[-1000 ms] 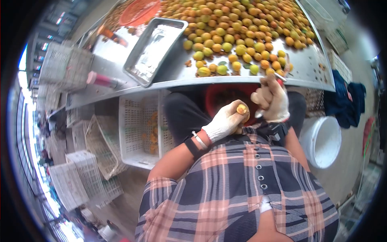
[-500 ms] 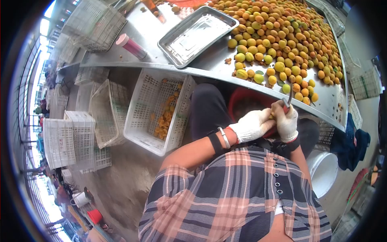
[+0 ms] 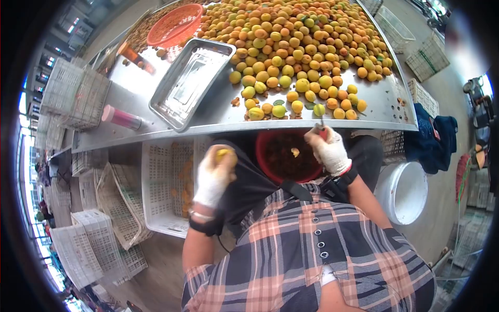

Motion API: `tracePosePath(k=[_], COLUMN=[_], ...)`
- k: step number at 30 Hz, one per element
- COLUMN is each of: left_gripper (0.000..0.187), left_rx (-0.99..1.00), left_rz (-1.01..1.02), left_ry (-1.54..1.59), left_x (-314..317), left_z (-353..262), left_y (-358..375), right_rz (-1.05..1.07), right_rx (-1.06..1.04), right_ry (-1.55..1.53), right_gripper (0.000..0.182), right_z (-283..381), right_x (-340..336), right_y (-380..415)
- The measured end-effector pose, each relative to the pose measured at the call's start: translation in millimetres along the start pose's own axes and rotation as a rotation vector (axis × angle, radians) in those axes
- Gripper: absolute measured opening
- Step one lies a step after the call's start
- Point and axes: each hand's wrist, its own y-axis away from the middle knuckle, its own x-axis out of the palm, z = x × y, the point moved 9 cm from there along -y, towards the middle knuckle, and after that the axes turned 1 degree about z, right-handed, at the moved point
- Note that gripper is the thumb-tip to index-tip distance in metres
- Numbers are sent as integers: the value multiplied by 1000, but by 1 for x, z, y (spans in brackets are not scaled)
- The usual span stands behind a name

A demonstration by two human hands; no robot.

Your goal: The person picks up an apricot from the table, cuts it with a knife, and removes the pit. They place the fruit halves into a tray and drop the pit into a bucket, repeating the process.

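Note:
My left hand [image 3: 214, 174], in a white knit glove, is closed around a yellow apricot [image 3: 223, 155] beside the white crate. Below the table edge, my gloved right hand [image 3: 330, 151] grips a small knife [image 3: 323, 133] by its red handle. The blade points up toward the table and overlaps a greenish apricot in this view. Between my knees stands a red tub [image 3: 265, 165] with dark bits inside, and a small pale yellow piece [image 3: 295, 152] shows over it. To the left, the white crate [image 3: 156, 187] contains orange apricot pieces [image 3: 183, 190].
A large heap of apricots [image 3: 296, 47] covers much of the metal table [image 3: 208, 124]. On the table are a metal tray [image 3: 189, 83], an orange basket [image 3: 174, 25] and a pink-capped bottle [image 3: 120, 117]. A white bucket [image 3: 408, 192] stands right; stacked crates [image 3: 96, 244] stand left.
My hands have parted from working together on a fruit. The left moved left toward the crate with the apricot; the right still holds the knife. The view has turned to the right.

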Motion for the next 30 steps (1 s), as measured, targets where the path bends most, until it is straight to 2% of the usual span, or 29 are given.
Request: tracePosePath(k=[4, 6, 9, 10, 12, 14, 16, 17, 20, 23, 26, 30], left_gripper=[18, 27, 42, 40, 38, 35, 33, 25, 23, 23, 24, 25], left_rx=[11, 161, 107, 11, 144, 133, 165, 233, 337, 337, 382, 392], left_rz=[-305, -505, -582, -588, -568, -465, -383, -332, -204, -70, 36, 189], left_ry=[-213, -540, -819, -774, -835, -669, -582, -592, -639, -427, -530, -504], left_x=[-107, -159, -228, -202, -205, -199, -152, -141, -69, -3, 55, 125], left_z=[16, 20, 59, 26, 21, 22, -16, -23, -78, -100, -110, -103], left_y=[-1, 3, 4, 16, 4, -15, -30, -44, -63, -82, -97, -110], right_rz=[-192, -243, -298, -324, -346, -387, -453, -467, -505, -538, -548, -523], right_rx=[-1, -17, -32, -31, -84, -85, -132, -137, -167, -151, -130, -199], right_ry=[-162, -202, -262, -265, -342, -320, -194, -209, -231, -245, -249, -350], right_gripper=[21, 24, 28, 28, 33, 39, 40, 40, 41, 41, 45, 46], right_z=[-4, -7, -11, -12, -9, -8, -1, -2, -3, -14, -24, -28], right_x=[-56, -77, -104, -112, -125, -138, -151, -157, -171, -180, -184, -194], right_y=[-1, 3, 13, 17, 25, 30, 36, 38, 42, 44, 46, 51])
